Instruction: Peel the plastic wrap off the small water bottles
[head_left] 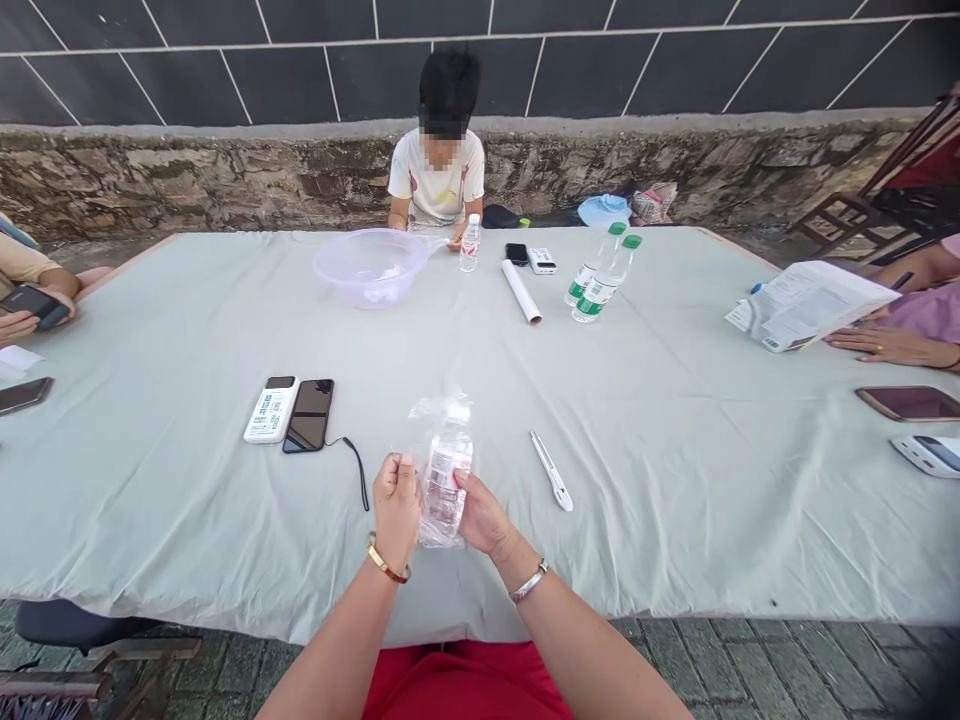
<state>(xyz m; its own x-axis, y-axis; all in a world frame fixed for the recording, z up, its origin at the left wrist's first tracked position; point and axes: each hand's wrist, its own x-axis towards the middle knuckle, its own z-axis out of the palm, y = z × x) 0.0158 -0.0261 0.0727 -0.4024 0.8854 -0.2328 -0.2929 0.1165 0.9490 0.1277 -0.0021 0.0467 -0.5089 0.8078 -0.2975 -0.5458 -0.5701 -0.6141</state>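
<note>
A clear plastic water bottle (448, 470) with a white cap stands in front of me, wrapped in thin clear plastic film (431, 408). My right hand (484, 512) grips the bottle from its right side, thumb across the front. On the other side my left hand (397, 500) is closed in a pinch on the film's edge, close beside the bottle. A white utility knife (551, 470) lies on the cloth to the right. Left of my hands are a black phone (309, 415) with a wrist strap and a white power bank (271, 410).
A pale cloth covers the table (675, 480). Further back are a purple basin (371, 265), a small bottle (469, 243), a white roll (520, 292) and two green-capped bottles (600, 285). A person (437, 170) sits opposite; others' hands show at both sides, near phones and a white box (810, 305).
</note>
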